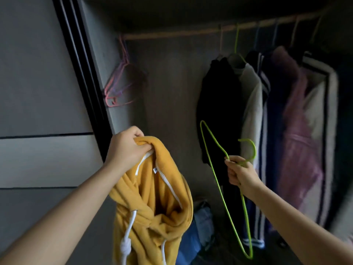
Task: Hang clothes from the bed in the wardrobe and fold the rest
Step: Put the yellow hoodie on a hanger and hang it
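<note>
Two bare forearms reach in from the bottom corners, right in front of the camera. The left hand (127,148) is fisted tight on the top edge of a yellow hoodie (152,203), holding it up in front of the open wardrobe (172,77). The hoodie hangs bunched below the fist, white drawstrings (127,238) dangling, one of them knotted. Across the gap, the right hand (239,173) grips a green hanger (219,184) just below its hook, fingers curled round the wire. The hanger is tilted on end, one corner high, the other low, and it's clear of the hoodie. Behind them, the rail (191,32) runs across the top. Pink hangers (119,87) cluster at its left end. To the right, hung clothes (267,111) crowd together, dark, white and pink. Low down, a blue pile (198,226) sits on the wardrobe floor.
</note>
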The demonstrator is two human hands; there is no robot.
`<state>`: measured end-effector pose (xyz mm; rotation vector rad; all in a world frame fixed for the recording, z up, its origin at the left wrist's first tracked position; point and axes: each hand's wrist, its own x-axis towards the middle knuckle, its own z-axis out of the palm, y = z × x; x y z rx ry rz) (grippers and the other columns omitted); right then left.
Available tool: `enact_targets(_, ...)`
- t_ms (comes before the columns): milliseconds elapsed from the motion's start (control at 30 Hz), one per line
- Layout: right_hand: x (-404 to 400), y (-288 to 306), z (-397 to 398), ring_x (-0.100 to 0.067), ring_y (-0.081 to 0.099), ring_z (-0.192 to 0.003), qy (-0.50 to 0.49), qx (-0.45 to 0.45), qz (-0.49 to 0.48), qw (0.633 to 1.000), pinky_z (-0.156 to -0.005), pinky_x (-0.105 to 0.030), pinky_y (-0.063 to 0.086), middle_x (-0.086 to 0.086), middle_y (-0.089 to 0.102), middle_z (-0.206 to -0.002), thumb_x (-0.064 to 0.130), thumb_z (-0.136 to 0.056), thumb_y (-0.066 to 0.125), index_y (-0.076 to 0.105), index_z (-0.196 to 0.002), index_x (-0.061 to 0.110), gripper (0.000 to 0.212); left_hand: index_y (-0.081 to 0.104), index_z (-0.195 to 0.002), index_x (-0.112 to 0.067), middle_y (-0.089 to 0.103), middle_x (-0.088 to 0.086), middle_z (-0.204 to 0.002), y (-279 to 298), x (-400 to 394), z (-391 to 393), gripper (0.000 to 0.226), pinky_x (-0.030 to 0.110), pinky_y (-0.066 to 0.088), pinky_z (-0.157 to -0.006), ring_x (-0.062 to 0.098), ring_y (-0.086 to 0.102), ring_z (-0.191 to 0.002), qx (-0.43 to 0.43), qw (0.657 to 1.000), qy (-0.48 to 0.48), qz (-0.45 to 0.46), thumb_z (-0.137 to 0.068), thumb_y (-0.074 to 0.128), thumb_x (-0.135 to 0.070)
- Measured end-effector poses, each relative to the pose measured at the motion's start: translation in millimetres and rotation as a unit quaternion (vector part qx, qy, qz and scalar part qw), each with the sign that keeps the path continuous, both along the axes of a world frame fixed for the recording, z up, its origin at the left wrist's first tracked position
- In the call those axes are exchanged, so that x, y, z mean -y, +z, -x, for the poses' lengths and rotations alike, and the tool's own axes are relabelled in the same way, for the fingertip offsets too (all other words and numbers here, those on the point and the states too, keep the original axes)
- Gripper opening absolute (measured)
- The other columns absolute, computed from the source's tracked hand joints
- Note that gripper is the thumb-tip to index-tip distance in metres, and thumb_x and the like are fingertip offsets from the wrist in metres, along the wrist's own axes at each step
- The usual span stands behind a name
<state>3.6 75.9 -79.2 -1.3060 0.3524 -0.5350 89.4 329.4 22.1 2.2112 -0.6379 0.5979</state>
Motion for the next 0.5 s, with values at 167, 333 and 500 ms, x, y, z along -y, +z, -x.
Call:
enact_targets(167,14.5,-17.8,107.7,0.002,0.021,-0.028,-0.079,0.004,0.108,0.991,-0.031,-0.009,0.014,0.006,0.026,-0.032,0.003,-0.095,0.045,0.057,-0.065,0.01,0.033,0.049,-0.065,-0.02,0.052,-0.008,-0.064,-25.7,39.3,41.5,0.024,0.016,0.034,-0.052,0.008,0.047,-0.062,-0.05,0.994,-0.077,-0.054,-0.075,0.071,-0.02)
enact_targets(333,48.8,8.0,205.2,0.001,0.022,-0.029,-0.009,0.042,0.074,0.996,-0.035,-0.005,0.018,0.01,0.027,-0.035,0.054,-0.032,0.088,0.061,-0.056,0.004,0.062,0.056,-0.077,-0.013,0.055,0.001,-0.076,-32.3,83.4,77.6,0.015,0.025,0.034,-0.064,0.019,0.05,-0.075,-0.088,0.983,-0.124,-0.102,-0.078,0.069,-0.019)
enact_targets(500,65.6,29.6,287.1,-0.005,0.026,-0.034,0.07,-0.111,0.264,0.956,-0.036,-0.014,0.022,0.004,0.032,-0.037,0.047,-0.039,0.086,0.075,-0.06,0.021,0.036,0.053,-0.075,-0.012,0.052,0.001,-0.074,-39.0,128.5,126.5,0.018,0.026,0.037,-0.056,0.02,0.051,-0.076,-0.077,0.963,-0.198,-0.168,-0.082,0.067,-0.021)
